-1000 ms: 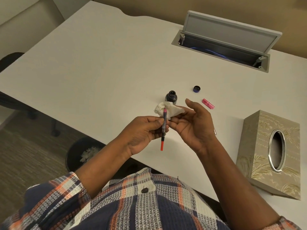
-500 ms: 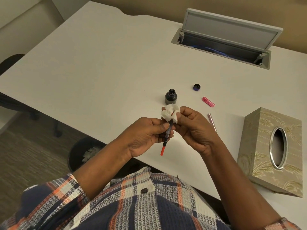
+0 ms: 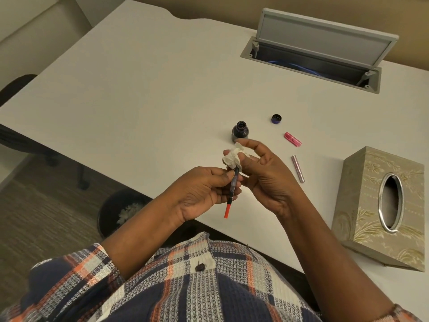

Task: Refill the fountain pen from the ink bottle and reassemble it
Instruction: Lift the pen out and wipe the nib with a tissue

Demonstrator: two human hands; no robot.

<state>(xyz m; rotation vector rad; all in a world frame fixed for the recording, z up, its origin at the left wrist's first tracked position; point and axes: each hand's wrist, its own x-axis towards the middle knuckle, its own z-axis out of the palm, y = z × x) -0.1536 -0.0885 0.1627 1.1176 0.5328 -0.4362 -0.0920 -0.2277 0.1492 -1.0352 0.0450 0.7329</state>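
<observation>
Slim dark pen section (image 3: pixel 232 189), clear converter body and red-orange end knob, is held in the air over the near table edge. Nib end points up and away, knob down toward the person. Left hand (image 3: pixel 204 194) pinches it mid-length between thumb and curled fingers, which leaves both ends free.

Crumpled white paper tissue (image 3: pixel 232 159) is bunched over the nib end, just above that grip. Right hand (image 3: pixel 267 177) pinches the tissue with thumb and fingers, other fingers loosely spread. Likely wiping off excess ink after the fill; nib itself is hidden in the tissue.

Just beyond the tissue: small dark glass ink bottle (image 3: pixel 240 133), upright and open, probably kept close for dipping.

Further out, right of the grip:
- round dark bottle cap (image 3: pixel 276 118), mouth up
- short pink cap (image 3: pixel 293 138)
- slim metallic pink barrel (image 3: pixel 297 168), lying flat near the right hand, handy for reassembly

Barrel not yet screwed on, bottle not recapped.

Far right: beige patterned tissue box (image 3: pixel 380 205) on the white table (image 3: pixel 139 89). Below-left of the grip, under the table: black waste bin (image 3: pixel 123 210), white scraps inside.
</observation>
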